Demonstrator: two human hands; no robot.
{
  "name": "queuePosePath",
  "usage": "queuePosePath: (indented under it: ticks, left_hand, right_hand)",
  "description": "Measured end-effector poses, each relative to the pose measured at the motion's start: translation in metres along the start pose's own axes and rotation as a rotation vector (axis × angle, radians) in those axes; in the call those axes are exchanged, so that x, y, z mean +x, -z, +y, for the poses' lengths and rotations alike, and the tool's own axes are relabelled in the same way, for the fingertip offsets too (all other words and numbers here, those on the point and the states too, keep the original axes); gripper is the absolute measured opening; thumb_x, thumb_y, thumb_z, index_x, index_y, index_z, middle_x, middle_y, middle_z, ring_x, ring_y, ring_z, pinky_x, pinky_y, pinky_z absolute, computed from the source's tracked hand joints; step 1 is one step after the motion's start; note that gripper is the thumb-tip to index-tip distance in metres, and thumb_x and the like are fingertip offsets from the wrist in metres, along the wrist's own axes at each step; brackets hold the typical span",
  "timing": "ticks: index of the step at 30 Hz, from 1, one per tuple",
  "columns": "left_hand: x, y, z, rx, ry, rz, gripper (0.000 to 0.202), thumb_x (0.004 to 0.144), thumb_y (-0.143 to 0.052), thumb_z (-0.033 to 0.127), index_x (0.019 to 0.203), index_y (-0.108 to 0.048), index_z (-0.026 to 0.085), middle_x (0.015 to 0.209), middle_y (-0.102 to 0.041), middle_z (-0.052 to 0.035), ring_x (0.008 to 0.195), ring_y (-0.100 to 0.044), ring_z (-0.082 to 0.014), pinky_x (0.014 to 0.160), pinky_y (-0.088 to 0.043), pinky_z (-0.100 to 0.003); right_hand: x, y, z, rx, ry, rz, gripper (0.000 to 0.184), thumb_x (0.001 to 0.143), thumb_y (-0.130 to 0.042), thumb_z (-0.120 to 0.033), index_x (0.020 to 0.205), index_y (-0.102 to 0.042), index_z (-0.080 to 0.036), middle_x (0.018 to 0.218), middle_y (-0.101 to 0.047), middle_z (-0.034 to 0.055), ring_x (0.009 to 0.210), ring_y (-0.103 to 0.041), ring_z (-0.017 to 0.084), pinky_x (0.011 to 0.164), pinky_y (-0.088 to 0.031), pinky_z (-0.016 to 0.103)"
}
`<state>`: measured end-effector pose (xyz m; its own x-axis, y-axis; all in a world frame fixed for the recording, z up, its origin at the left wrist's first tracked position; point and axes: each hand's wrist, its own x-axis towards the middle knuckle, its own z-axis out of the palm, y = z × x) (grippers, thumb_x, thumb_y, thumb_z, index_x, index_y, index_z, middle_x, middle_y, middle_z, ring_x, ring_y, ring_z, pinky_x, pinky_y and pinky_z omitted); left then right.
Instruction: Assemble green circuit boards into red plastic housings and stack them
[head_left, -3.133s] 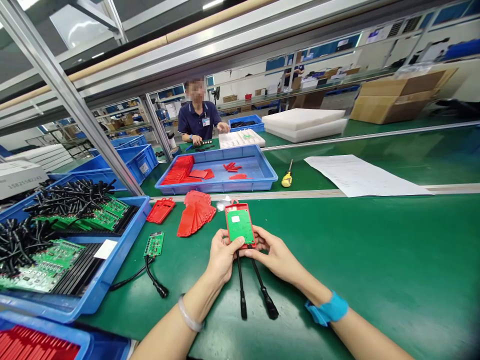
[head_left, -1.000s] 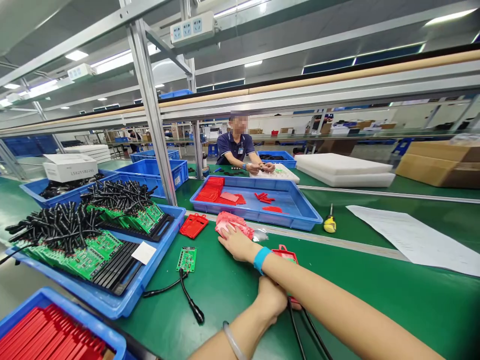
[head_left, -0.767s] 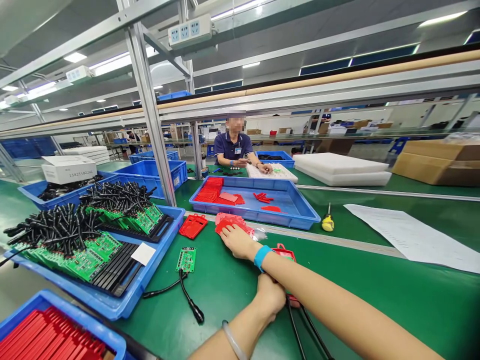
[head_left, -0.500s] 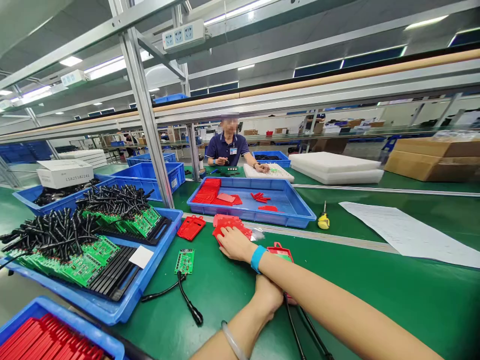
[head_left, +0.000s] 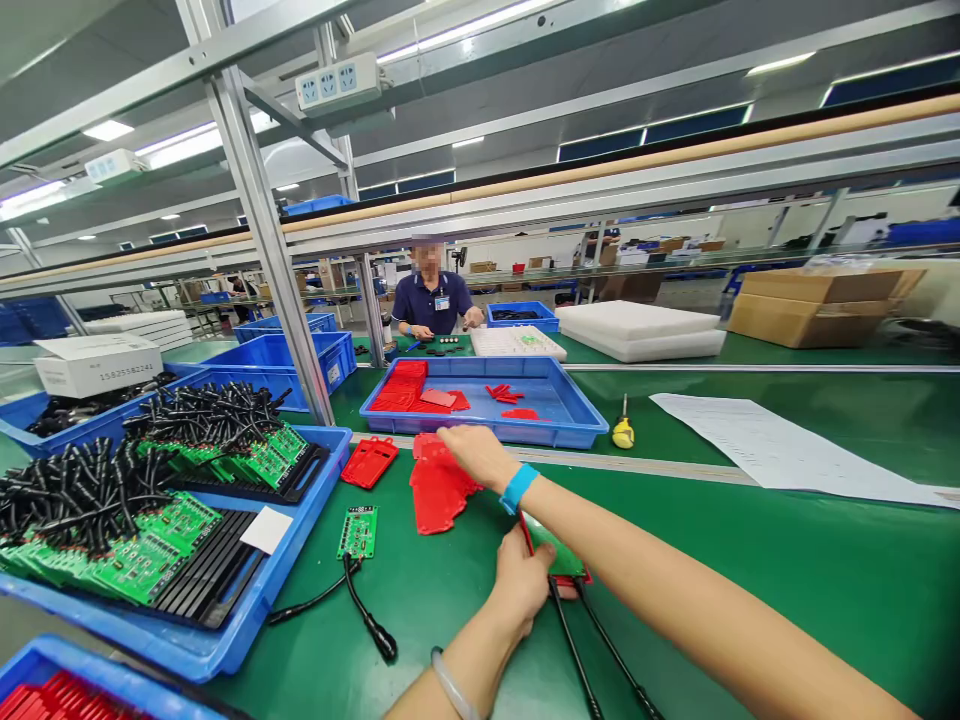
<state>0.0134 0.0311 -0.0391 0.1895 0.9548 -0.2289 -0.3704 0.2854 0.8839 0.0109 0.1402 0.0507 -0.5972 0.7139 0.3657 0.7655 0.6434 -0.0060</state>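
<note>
Reaches the right hand [head_left: 472, 452] across the left wrist to the pile of red covers [head_left: 437, 487]. No longer lies flat on top of it, as half a second back, but drawn to its far end, close to the pale strip [head_left: 675, 470] along the table. Leaves most of the pile uncovered now, fanned out toward the near side. Keeps those fingers close together on the topmost cover (cannot tell whether they are pinching one or merely pressing, since the back of the hand hides the tips).

Holds the red case [head_left: 559, 562] with the left hand [head_left: 525, 580] alone, fingers curled round its near left edge; had both hands on it three seconds ago. Has the case low on the green table [head_left: 750, 570], just under the right forearm, green side up and looking tipped rather than flat. Lets its two black cables [head_left: 600, 655] trail toward the body.

Shows a blue tray [head_left: 577, 428] of more red parts beyond the pile, with a screwdriver [head_left: 622, 432] just to its right. Shows a lone red cover [head_left: 369, 462] and a loose board [head_left: 358, 530] to the left, apart from both hands. Shows a co-worker [head_left: 431, 305] busy across the line.
</note>
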Motion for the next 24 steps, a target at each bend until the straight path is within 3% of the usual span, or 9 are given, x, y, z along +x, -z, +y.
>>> queuePosePath:
  ticks: [3,6,8,11,13,18,24]
  left_hand:
    - [-0.001,0.001,0.000,0.027,-0.040,-0.014,0.049,0.069,-0.064,0.030,0.113,-0.052,0.012,0.108,-0.062,-0.0130,0.087,-0.063,-0.0259,0.059,-0.055,-0.031]
    - [-0.004,0.000,0.002,0.026,-0.037,-0.042,0.048,0.070,-0.062,0.032,0.113,-0.051,0.012,0.101,-0.064,-0.0119,0.078,-0.065,-0.0236,0.057,-0.054,-0.031]
    - [-0.007,0.000,0.003,0.021,-0.022,-0.059,0.047,0.071,-0.061,0.032,0.112,-0.052,0.013,0.099,-0.065,-0.0113,0.075,-0.066,-0.0229,0.057,-0.054,-0.031]
    - [-0.011,0.000,0.005,0.026,0.008,-0.073,0.045,0.073,-0.060,0.033,0.114,-0.054,0.016,0.097,-0.066,-0.0099,0.075,-0.066,-0.0224,0.061,-0.054,-0.033]
    - [-0.013,-0.001,0.005,0.040,0.022,-0.073,0.043,0.076,-0.058,0.034,0.115,-0.054,0.017,0.096,-0.067,-0.0094,0.076,-0.066,-0.0218,0.063,-0.054,-0.033]
    - [-0.016,-0.001,0.006,-0.005,0.030,-0.099,0.043,0.084,-0.049,0.042,0.120,-0.053,0.017,0.095,-0.067,-0.0108,0.078,-0.065,-0.0214,0.064,-0.053,-0.032]
    - [-0.020,-0.002,0.004,-0.039,0.036,-0.079,0.050,0.083,-0.051,0.052,0.115,-0.056,0.014,0.100,-0.066,-0.0134,0.083,-0.064,-0.0231,0.065,-0.052,-0.032]
  right_hand:
    - [-0.029,0.034,0.023,0.075,-0.193,0.184,0.030,0.090,-0.044,-0.016,0.119,-0.054,-0.015,0.094,-0.063,0.0120,0.091,-0.060,0.024,0.078,-0.046,0.034]
    - [-0.075,0.054,0.043,0.227,-0.319,0.284,0.042,0.091,-0.039,-0.020,0.133,-0.039,-0.017,0.092,-0.064,0.0082,0.083,-0.061,0.020,0.073,-0.048,0.031]
    - [-0.110,0.056,0.052,0.599,-0.382,0.302,0.047,0.090,-0.042,-0.027,0.135,-0.034,-0.017,0.088,-0.064,0.0048,0.074,-0.062,0.018,0.065,-0.050,0.028]
    - [-0.156,0.044,0.055,1.235,-0.538,0.277,0.064,0.080,-0.061,-0.040,0.134,-0.036,-0.019,0.098,-0.062,0.0059,0.071,-0.063,0.018,0.060,-0.051,0.028]
    - [-0.178,0.030,0.051,1.402,-0.631,0.252,0.069,0.073,-0.069,-0.042,0.132,-0.039,-0.020,0.104,-0.060,0.0066,0.070,-0.063,0.017,0.060,-0.052,0.028]
    - [-0.198,0.003,0.038,1.491,-0.641,0.290,0.063,0.074,-0.070,-0.041,0.126,-0.041,-0.020,0.103,-0.060,0.0068,0.076,-0.063,0.017,0.064,-0.053,0.028]
    - [-0.198,-0.002,0.036,1.338,-0.565,0.328,0.057,0.078,-0.066,-0.038,0.127,-0.043,-0.019,0.094,-0.062,0.0053,0.077,-0.060,0.017,0.066,-0.052,0.027]
